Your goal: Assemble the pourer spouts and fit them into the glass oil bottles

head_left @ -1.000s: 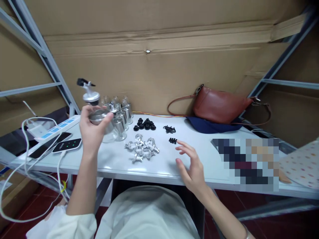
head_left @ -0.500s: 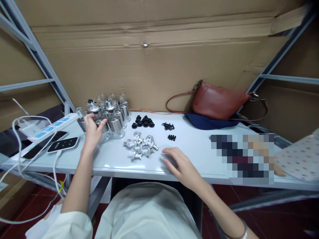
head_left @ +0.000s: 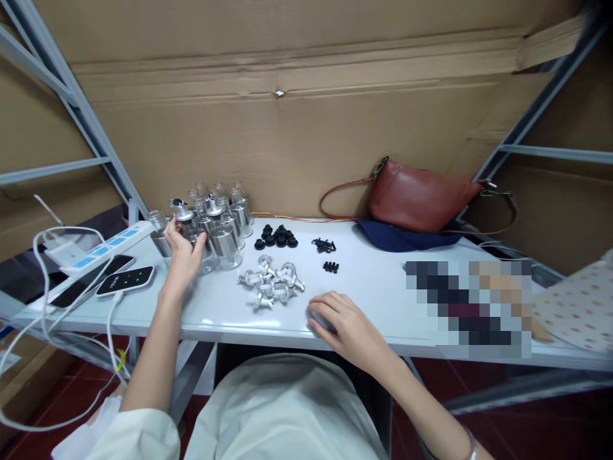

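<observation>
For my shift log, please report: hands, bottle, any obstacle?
Left hand at glass bottle, grip unclear. Right hand over table, nothing visible held. Silvery parts between hands.

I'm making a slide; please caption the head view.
Left hand curved around a metal-sleeved glass bottle, right hand beside loose silver-coloured spout tops, with round black caps behind them.

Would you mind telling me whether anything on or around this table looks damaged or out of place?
Yes: the cardboard wall has what looks like a small torn hole, bright against the brown. The brown handbag, on dark blue cloth, seems out of place sharing the table with loose silver parts.
</observation>
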A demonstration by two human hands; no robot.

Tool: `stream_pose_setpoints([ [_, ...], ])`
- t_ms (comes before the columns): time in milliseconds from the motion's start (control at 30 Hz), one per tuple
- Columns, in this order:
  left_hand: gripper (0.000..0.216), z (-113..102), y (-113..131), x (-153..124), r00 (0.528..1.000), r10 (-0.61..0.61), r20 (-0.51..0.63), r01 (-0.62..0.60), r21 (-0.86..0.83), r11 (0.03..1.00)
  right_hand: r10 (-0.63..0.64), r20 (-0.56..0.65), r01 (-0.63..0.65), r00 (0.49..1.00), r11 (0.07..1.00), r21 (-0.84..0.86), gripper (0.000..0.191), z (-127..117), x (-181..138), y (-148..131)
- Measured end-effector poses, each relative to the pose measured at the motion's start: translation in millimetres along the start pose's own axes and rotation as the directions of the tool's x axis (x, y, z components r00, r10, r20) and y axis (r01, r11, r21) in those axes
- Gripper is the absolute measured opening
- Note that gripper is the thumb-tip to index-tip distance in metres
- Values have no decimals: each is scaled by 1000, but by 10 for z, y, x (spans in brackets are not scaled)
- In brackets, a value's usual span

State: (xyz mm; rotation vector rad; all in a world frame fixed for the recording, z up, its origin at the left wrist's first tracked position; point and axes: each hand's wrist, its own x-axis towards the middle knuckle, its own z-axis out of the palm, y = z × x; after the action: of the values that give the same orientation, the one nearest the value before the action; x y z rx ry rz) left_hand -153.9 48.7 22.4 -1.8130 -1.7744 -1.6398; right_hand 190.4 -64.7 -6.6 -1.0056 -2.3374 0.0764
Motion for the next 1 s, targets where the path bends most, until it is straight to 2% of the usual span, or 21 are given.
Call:
stream_pose_setpoints([
  [167, 61, -147, 274, 0, 979, 97, -179, -84, 81, 993, -36, 1, 36, 999, 999, -32, 14, -12, 3, -19],
  [267, 39, -234, 554, -80, 939, 220, -265, -211, 63, 975, -17, 14, 18, 1000, 999, -47, 16, -23, 1, -25],
  [300, 30, -252, 653, -123, 931, 275, -238, -272, 48, 961, -5, 15, 5, 1000, 999, -52, 23, -23, 0, -26],
  [333, 22, -263, 749, -170, 930, 331, -163, -331, 26, 943, 9, 18, -8, 1000, 998, -58, 33, -19, 0, -24],
  [400, 16, -258, 913, -264, 907, 410, 95, -407, -52, 912, 38, 31, -36, 999, 997, -70, 50, -2, -1, -17],
  [500, 18, -184, 1046, -360, 777, 421, 468, -386, -174, 906, 70, 93, -60, 993, 993, -101, 65, 43, -8, 7],
  [567, 23, -107, 1064, -390, 697, 383, 607, -323, -212, 922, 88, 133, -73, 987, 991, -114, 69, 73, -19, 26],
  [633, 25, -28, 1061, -413, 652, 357, 669, -273, -232, 934, 99, 154, -83, 983, 991, -108, 69, 94, -31, 43],
  [733, 25, 72, 1096, -484, 627, 394, 671, -300, -259, 918, 92, 154, -77, 984, 992, -98, 68, 106, -44, 54],
  [800, 27, 119, 1165, -563, 601, 448, 662, -379, -258, 889, 80, 147, -66, 986, 993, -100, 68, 107, -45, 53],
  [933, 32, 169, 1333, -739, 506, 518, 690, -567, -187, 802, 74, 141, -58, 987, 992, -114, 67, 111, -40, 45],
  [1000, 33, 185, 1381, -807, 486, 527, 697, -640, -127, 758, 73, 147, -55, 986, 991, -123, 68, 113, -39, 43],
])
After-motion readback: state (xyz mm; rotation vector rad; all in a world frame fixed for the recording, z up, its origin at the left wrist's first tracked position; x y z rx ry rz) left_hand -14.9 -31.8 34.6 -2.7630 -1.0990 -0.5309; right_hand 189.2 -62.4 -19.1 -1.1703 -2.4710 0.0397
